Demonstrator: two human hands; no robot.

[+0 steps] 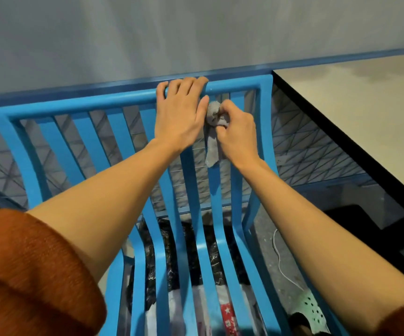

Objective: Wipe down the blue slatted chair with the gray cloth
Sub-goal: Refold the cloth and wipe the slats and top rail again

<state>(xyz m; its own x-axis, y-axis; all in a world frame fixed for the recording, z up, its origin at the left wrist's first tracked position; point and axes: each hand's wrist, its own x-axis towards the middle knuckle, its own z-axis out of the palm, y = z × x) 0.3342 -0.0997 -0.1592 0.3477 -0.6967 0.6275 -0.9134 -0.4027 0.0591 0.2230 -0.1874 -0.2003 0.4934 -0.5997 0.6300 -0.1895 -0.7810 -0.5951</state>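
While left hand (pixel 179 115) curls fingers over the blue slatted chair (pixel 87 103) top, right hand (pixel 235 134) pinches gray cloth (pixel 213 117), bunched at its fingers; hazard: dangling tail may snag between slats.

Left hand (pixel 180 117) on the top rail (pixel 74 104) of the chair (pixel 11 137), cloth (pixel 212 139) just right of it, table (pixel 354 98) farther right.

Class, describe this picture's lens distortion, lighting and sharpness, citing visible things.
Head view: wide-angle distortion bows the blue chair's top rail and the wall stripe; light is soft, without hard shadows; a dull sheen lies on the table; the gray cloth looks fairly sharp, the orange sleeve softer.
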